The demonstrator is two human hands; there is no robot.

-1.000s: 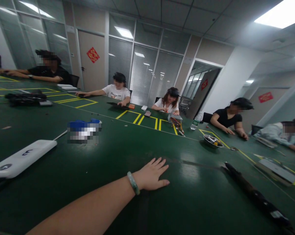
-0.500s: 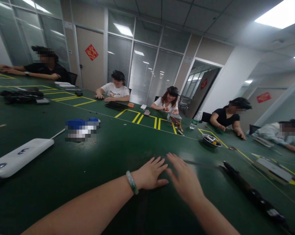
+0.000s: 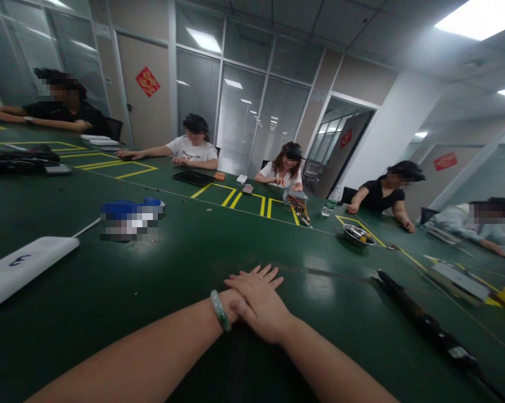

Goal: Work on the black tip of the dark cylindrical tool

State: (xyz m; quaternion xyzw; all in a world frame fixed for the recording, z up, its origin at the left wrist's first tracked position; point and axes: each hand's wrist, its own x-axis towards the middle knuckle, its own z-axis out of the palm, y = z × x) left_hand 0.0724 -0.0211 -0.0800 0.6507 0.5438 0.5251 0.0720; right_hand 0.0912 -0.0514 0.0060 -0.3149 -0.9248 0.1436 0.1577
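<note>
Head view: my right hand (image 3: pixel 258 305) lies across my left hand (image 3: pixel 263 277) on the green desk (image 3: pixel 340 313), fingers (image 3: pixel 269 274) flat, slightly spread, holding nothing. A black rod (image 3: pixel 420 319) lies well to the right.

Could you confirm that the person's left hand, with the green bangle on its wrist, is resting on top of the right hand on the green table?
Not quite: the head view shows the right hand resting on top of the left hand. The rest is right: the green bangle is on the left wrist, and the hands are on the green table.
</note>
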